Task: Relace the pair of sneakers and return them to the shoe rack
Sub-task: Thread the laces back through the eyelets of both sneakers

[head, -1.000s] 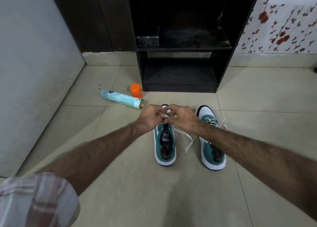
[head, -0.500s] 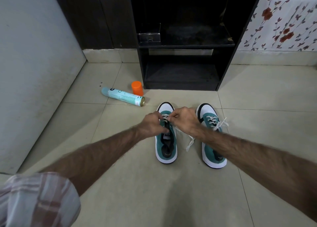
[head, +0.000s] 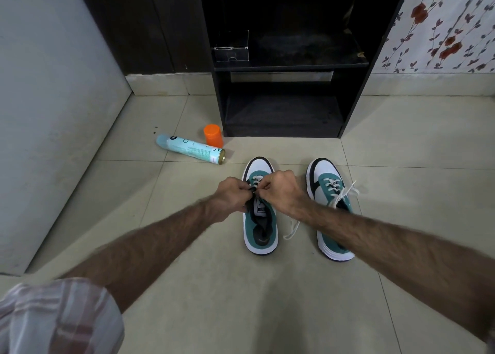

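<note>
Two teal-and-white sneakers stand side by side on the tiled floor, toes toward the black shoe rack [head: 356, 59]. Over the tongue of the left sneaker [head: 261, 227] my left hand [head: 231, 194] and my right hand [head: 281, 193] meet, each pinching the white lace at the upper eyelets. One loose lace end [head: 292, 230] trails on the floor between the shoes. The right sneaker [head: 325, 185] is laced, its white bow spread to the right; my right forearm covers its heel.
A pale blue spray can [head: 190, 152] lies on its side left of the shoes, with an orange cap [head: 213, 134] standing behind it. A small clear box [head: 231, 51] sits on the rack's middle shelf. A grey wall runs along the left.
Both hands have slid back from the toe end of the left sneaker toward its tongue, still holding the lace. The camera has shifted a little, so the shoes sit lower in view.
</note>
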